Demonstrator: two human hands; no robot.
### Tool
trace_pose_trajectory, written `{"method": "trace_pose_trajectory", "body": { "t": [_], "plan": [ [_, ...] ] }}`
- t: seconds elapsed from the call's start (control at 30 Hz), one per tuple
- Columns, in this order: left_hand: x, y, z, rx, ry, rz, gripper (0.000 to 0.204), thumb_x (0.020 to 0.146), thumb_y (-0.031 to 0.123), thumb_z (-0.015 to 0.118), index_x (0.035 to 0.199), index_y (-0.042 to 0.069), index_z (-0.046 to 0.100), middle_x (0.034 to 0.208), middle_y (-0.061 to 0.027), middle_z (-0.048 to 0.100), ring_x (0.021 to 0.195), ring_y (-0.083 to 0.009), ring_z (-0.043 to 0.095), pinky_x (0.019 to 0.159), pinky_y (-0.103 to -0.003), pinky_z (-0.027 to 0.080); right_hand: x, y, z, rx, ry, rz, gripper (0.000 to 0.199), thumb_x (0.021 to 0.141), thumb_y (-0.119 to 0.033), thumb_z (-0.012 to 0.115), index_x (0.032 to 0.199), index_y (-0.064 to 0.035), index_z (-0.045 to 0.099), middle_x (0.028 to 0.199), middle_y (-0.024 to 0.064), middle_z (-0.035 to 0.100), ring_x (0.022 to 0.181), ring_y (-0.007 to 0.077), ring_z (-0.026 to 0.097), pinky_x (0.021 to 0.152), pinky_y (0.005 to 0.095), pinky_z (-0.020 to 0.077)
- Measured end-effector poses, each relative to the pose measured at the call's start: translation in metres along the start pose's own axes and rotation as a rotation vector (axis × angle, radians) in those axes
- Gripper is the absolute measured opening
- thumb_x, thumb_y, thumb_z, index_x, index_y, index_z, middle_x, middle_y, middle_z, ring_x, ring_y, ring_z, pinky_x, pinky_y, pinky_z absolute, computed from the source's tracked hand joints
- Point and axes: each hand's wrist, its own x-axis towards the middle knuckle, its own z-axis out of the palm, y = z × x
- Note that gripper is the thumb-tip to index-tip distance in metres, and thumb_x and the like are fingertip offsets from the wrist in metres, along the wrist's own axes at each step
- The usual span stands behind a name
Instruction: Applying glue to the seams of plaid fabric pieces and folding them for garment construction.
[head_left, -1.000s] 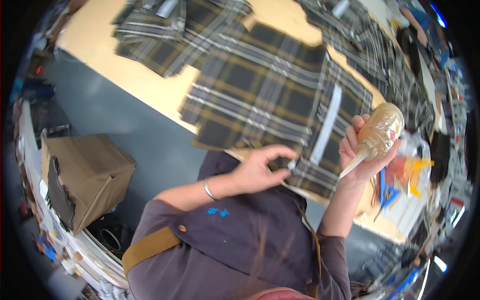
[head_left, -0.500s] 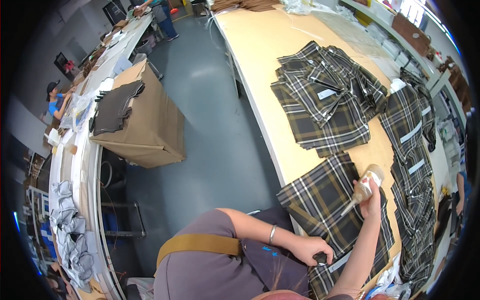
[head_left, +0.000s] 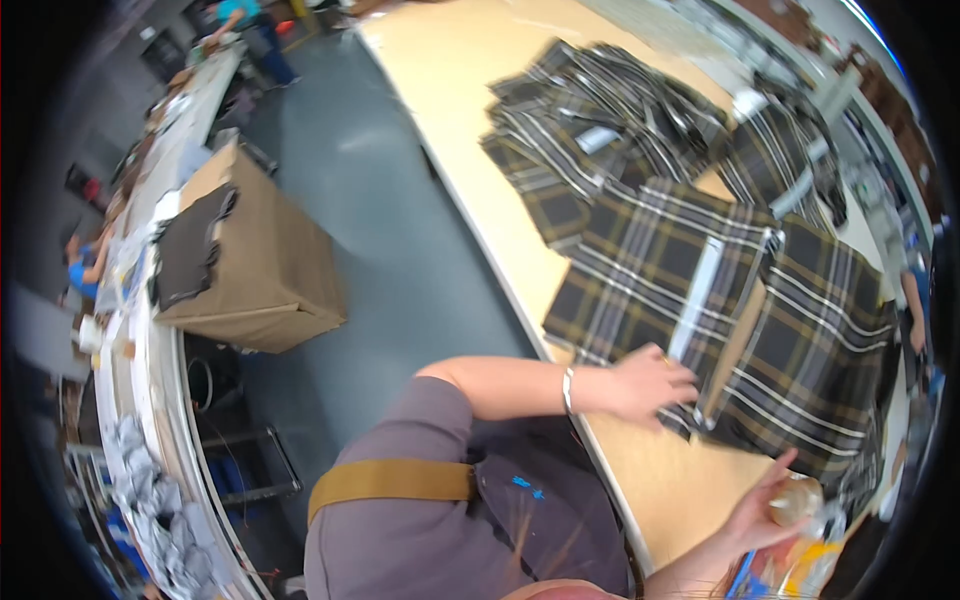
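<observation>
My left hand (head_left: 645, 388) is at the near edge of a plaid cloth piece (head_left: 640, 255), fingers curled on the fabric and somewhat blurred. A pale strip (head_left: 697, 300) runs along this piece, which overlaps the plaid pile (head_left: 600, 110) behind it. Right of it, across a narrow gap, lies another plaid section (head_left: 815, 330). Low at the right, my right hand (head_left: 760, 510) is around a squeeze bottle (head_left: 796, 502); its rounded end shows, and its nozzle is hidden.
Clear and coloured plastic packaging (head_left: 810, 565) sits beside my right hand. Across the aisle stand a large brown carton (head_left: 270, 250) with dark cloth on it and a long bench (head_left: 140, 400) bearing grey bundles (head_left: 155, 500). People work at the far left and right edge.
The near plaid piece has shifted away from me and spread over the pile, baring the tabletop. My right hand has carried the bottle down toward the packaging; my left hand has moved farther forward.
</observation>
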Motion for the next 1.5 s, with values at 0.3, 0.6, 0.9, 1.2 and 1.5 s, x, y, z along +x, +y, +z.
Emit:
{"method": "trace_pose_trajectory", "body": {
  "t": [0.3,0.6,0.9,1.2,1.5],
  "plan": [
    [-0.014,-0.015,-0.022,0.264,0.029,-0.007,0.012,0.071,0.018,0.064,0.082,0.015,0.068,0.081,-0.0005,0.051,0.085,-0.0198,0.054,0.07,-0.033,0.041,-0.03,-0.026,-0.051,-0.083,-0.286,0.042,0.068,0.075,-0.046,0.072,0.126,-0.0059,0.051,0.117,0.0181,0.052,0.103,0.0276,0.051,0.082,0.0323,0.0463],
    [-0.032,0.013,-0.063,0.027,-0.24,-0.761,0.024,0.09,0.021,0.059,0.112,0.014,0.063,0.088,-0.0053,0.063,0.072,-0.0235,0.066,0.057,-0.031,0.049,-0.027,0.051,-0.048,-0.118,0.064,0.487,0.065,0.079,-0.061,0.06,0.112,-0.0049,0.055,0.102,0.0146,0.058,0.091,0.0268,0.056,0.081,0.0383,0.0475],
    [-0.035,0.036,-0.013,-1.19,0.178,-0.736,0.046,0.097,0.017,0.052,0.14,0.01,0.038,0.108,-0.0036,0.061,0.08,-0.0068,0.06,0.073,-0.023,0.05,-0.047,0.045,-0.063,-0.232,0.223,0.315,0.065,0.082,-0.063,0.054,0.114,-0.006,0.053,0.106,0.0137,0.057,0.096,0.0254,0.055,0.084,0.0377,0.0461],
    [-0.03,0.045,-0.002,-1.345,0.128,-0.872,0.035,0.081,-0.006,0.067,0.114,-0.001,0.058,0.1,-0.0074,0.066,0.081,-0.0106,0.067,0.07,-0.02,0.054,-0.056,0.033,-0.074,-0.407,0.008,0.205,0.07,0.081,-0.065,0.057,0.123,-0.009,0.048,0.107,0.0148,0.061,0.056,0.0142,0.05,0.041,0.0232,0.0369],
    [-0.033,0.048,0.002,-1.407,0.214,-0.866,0.034,0.08,-0.008,0.066,0.112,-0.001,0.058,0.097,-0.0052,0.067,0.075,-0.0069,0.066,0.066,-0.017,0.051,-0.065,0.062,-0.077,-0.789,-0.374,0.069,0.089,0.071,-0.07,0.066,0.129,-0.0069,0.04,0.114,0.0044,0.052,0.082,0.0101,0.056,0.055,0.0225,0.0468]
  ]
}}
